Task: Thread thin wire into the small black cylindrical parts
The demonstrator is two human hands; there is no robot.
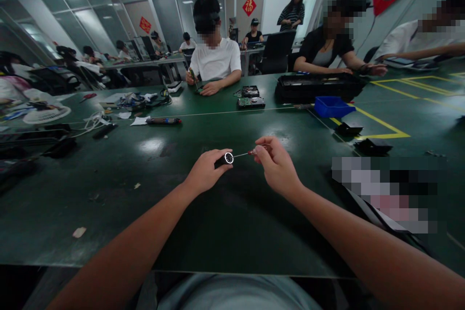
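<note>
My left hand (203, 170) is closed around a small black cylindrical part with a white ring (228, 158) on the end facing right. In my right hand (279, 168), fingers pinch the handle of a screwdriver (242, 155), which looks reddish and partly clear. Its thin metal shaft points left, and the tip meets the ringed end of the part; whether it sits in a screw is too small to tell. Both hands are above the green table (247, 232), near its middle. My left fingers hide much of the black part.
Ahead lie a dark pen-shaped tool (164, 121), circuit-board devices (251, 102), a long black casing (319, 88) and a blue bin (333, 106). Cables and scraps (138, 100) clutter the left. A blurred-out flat item (385, 198) lies right. A co-worker in white (218, 60) sits opposite.
</note>
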